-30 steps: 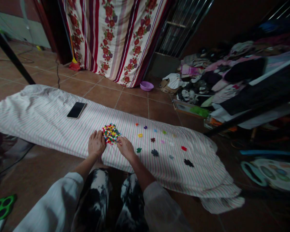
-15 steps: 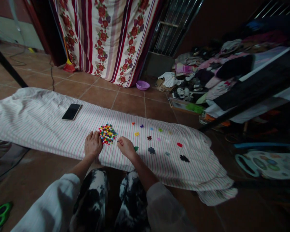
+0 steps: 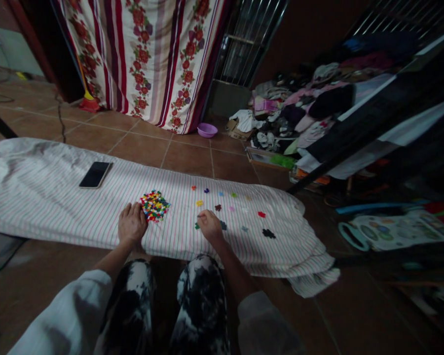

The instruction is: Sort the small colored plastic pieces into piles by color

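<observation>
A pile of small multicoloured pieces [image 3: 155,206], perhaps beads, lies on the striped cloth [image 3: 163,241]. My left hand [image 3: 132,222] rests flat at the pile's left edge, fingers stretched out and holding nothing. To the right, my right hand [image 3: 210,225] is closed in a pinch above the cloth. A small dark piece shows at its fingertips, too small to name. Little single-colour groups are spread around it: a yellow group [image 3: 199,202], a brown group [image 3: 218,207], a red group [image 3: 261,214] and a black group [image 3: 269,233]. A green group [image 3: 197,226] and a dark grey group [image 3: 223,225] are partly hidden by this hand.
A phone [image 3: 95,175] lies on the cloth to the left. Beyond are a tiled floor, a purple basin [image 3: 207,130] and a floral curtain [image 3: 140,64]. Clothes [image 3: 299,108] are heaped at the right, behind a dark slanting bar [image 3: 318,170].
My right hand has moved right, from beside the pile to between the green and dark grey groups, still pinched. My left hand stays by the pile. The whole view has shifted slightly.
</observation>
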